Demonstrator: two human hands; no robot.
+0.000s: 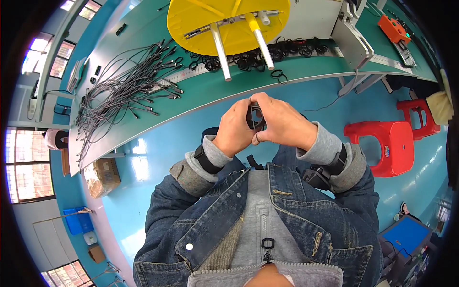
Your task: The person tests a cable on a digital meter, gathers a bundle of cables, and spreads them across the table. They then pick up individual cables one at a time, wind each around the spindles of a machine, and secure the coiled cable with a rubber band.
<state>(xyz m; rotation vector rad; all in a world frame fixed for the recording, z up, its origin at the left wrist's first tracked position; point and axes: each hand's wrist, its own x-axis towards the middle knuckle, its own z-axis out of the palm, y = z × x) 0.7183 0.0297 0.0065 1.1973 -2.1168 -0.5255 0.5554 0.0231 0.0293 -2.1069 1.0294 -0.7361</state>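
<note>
My left hand [234,126] and my right hand [286,121] meet in front of my chest, just short of the bench's near edge. Between them is a small coil of dark cable [257,116], gripped from both sides with fingers and thumbs curled round it. Part of the coil is hidden by my fingers. Beyond my hands, a yellow round winding plate [203,36] stands over the bench, with two pale rods [220,51] sticking out toward me. Several black cable loops [251,61] lie along the bench below the plate.
A pile of loose grey cables [119,79] spreads over the left of the green bench [203,91]. An orange device [394,29] sits at the far right. Red stools [399,143] stand on the blue floor to my right; a cardboard box [102,177] is at left.
</note>
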